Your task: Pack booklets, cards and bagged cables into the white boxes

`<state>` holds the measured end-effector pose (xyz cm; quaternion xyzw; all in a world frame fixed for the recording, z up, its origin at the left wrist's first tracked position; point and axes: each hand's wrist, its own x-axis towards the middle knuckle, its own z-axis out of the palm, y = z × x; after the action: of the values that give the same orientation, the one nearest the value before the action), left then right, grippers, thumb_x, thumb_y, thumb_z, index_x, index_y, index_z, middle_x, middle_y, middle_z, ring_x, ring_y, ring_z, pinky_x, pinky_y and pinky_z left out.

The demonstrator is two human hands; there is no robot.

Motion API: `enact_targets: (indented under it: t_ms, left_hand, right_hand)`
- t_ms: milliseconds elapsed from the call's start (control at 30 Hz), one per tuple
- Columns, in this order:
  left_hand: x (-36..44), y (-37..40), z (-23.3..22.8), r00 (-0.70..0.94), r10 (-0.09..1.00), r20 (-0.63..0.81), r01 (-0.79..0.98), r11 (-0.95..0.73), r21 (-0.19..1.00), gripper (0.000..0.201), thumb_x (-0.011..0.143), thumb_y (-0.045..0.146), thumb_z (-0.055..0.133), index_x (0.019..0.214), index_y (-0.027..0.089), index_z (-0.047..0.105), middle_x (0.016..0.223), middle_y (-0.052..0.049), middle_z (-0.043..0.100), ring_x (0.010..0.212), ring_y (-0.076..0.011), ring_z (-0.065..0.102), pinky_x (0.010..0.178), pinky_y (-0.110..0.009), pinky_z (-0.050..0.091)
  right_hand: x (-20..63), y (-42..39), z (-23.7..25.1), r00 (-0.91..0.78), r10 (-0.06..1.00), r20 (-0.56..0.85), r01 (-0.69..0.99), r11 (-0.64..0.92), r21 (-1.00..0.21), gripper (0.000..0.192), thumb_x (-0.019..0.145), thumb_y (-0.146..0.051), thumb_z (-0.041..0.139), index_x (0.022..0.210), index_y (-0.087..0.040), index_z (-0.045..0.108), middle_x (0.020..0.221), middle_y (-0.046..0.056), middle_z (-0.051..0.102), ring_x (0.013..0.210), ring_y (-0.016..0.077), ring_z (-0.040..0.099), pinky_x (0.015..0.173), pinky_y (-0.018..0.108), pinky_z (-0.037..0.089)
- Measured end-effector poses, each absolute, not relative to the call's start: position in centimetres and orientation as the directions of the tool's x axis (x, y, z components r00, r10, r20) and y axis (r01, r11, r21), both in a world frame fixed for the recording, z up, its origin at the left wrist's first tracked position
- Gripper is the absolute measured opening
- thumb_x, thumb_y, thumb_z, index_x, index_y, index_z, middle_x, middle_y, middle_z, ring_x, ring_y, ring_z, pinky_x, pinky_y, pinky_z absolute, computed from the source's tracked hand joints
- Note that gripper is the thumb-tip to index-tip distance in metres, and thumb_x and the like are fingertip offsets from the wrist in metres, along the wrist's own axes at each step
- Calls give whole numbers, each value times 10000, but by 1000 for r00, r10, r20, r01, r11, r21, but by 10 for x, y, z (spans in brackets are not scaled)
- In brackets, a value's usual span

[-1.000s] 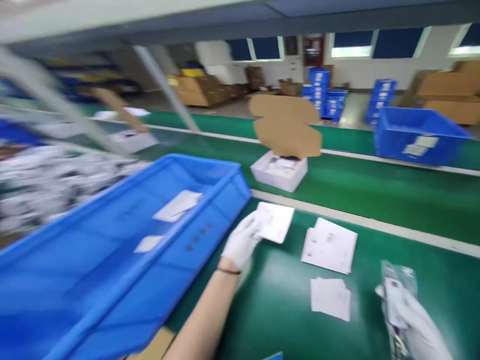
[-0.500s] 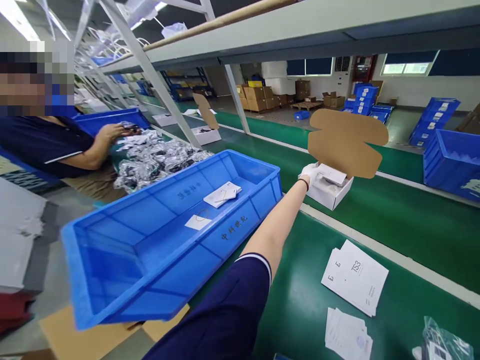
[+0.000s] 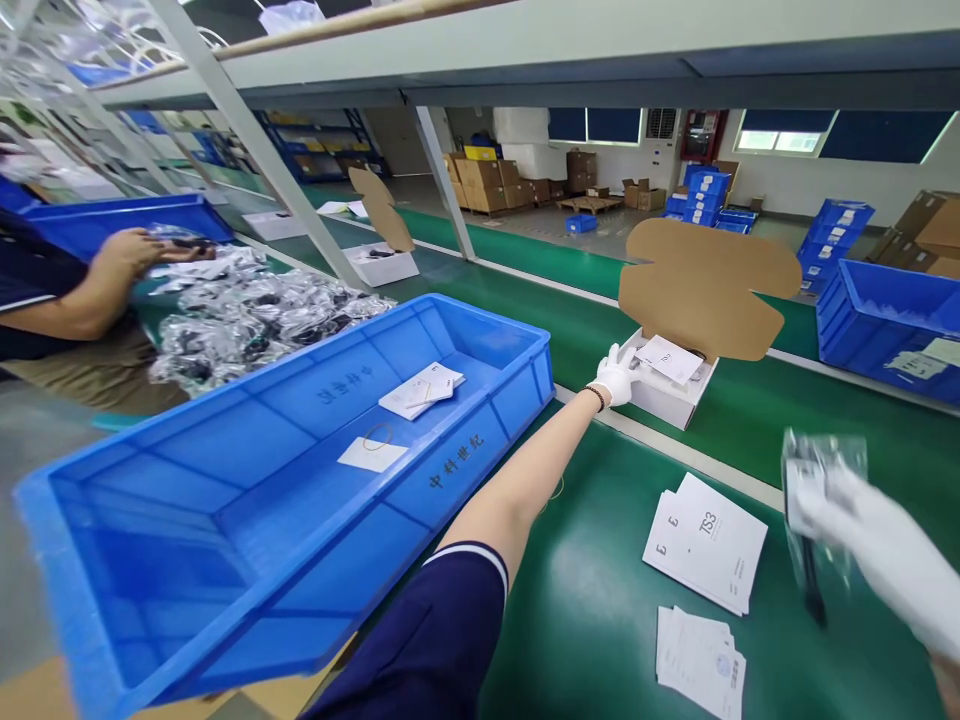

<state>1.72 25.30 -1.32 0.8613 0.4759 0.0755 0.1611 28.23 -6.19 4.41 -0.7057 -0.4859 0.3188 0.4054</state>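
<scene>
My left hand, in a white glove, rests at the left edge of an open white carton with its fingers spread. The carton's brown lid stands raised behind it, and a white booklet marked TS3 lies on top inside. At the right, my gloved right hand grips a clear plastic bag with a black cord-like item in it; motion blurs the details. Below lie a stack of white TS3 booklets and several printed paper slips on the green bench.
A long blue bin with a few papers stands at my left. Beyond it are many plastic-bagged parts and a co-worker's hands. Another blue bin sits at the right, with a metal shelf beam overhead.
The view has turned right. My right hand has come into view with the bagged item, lifted from the bench. My left hand's fingers have spread; the booklet now lies flat in the carton.
</scene>
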Motion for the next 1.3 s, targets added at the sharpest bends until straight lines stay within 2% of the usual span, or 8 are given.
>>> enact_targets:
  t_ms: [100,200,433,733,833,967,1167,1300]
  left_hand:
    - [26,236,-16,568,822,-36,798,-540,265,820,606,11,686,1369,284,563,1658,-82,84,1494,-431,-99,1204,-598,39]
    - [31,221,-20,581,814,-15,798,-566,206,768,640,52,683,1364,275,559,1656,-98,71,1497,-434,-68,1203,-604,66]
    - [53,206,-31,597,800,52,789,-598,140,661,677,73,692,1294,292,602,1657,-77,72,1500,-428,-22,1199,-593,111]
    - [79,191,-40,625,773,108,762,-634,132,518,719,113,706,1198,301,647,1653,-32,101,1496,-427,1,1192,-603,107]
    - [88,185,-43,639,762,103,752,-647,124,470,712,114,711,1149,280,668,1652,-35,118,1497,-422,18,1193,-597,117]
    - [104,179,-39,641,763,83,752,-646,130,454,706,103,701,1130,263,685,1652,-52,132,1496,-437,27,1188,-618,110]
    - [90,159,-8,677,724,135,690,-688,224,812,719,9,586,1447,342,455,1658,-79,101,1513,-387,60,1202,-590,159]
    - [45,128,-3,644,699,310,585,-712,389,663,783,16,502,1405,243,525,1643,-98,176,1515,-333,137,1212,-528,241]
  right_hand:
    - [261,28,85,267,931,248,487,91,-868,446,836,-566,623,1112,-216,647,1060,75,683,913,241,638,790,371,530]
    - [240,99,72,316,892,322,390,187,-901,435,904,-528,468,1181,-199,539,1148,99,656,1014,239,645,823,385,555]
    - [258,130,1,286,938,195,726,-79,-684,412,906,-343,461,1215,-83,545,1152,232,650,1060,331,625,935,485,489]
    - [255,157,19,50,992,-119,966,-78,-246,565,843,-422,688,1364,-228,584,1325,161,601,1152,374,579,988,475,438]
    - [254,155,12,104,987,-120,974,-125,-187,670,911,-564,560,1480,-226,451,1432,179,507,1232,386,523,1015,511,409]
    - [258,134,8,157,983,-100,978,-168,-121,537,951,-466,523,1411,-190,541,1332,209,580,1191,369,552,977,489,429]
    - [264,61,21,175,982,63,984,-173,-41,386,966,-266,438,1284,-187,642,1255,184,611,1134,337,571,903,442,457]
    - [275,-2,1,153,988,15,975,-149,-163,413,934,-509,525,1197,-232,682,1222,127,626,1070,309,597,863,403,488]
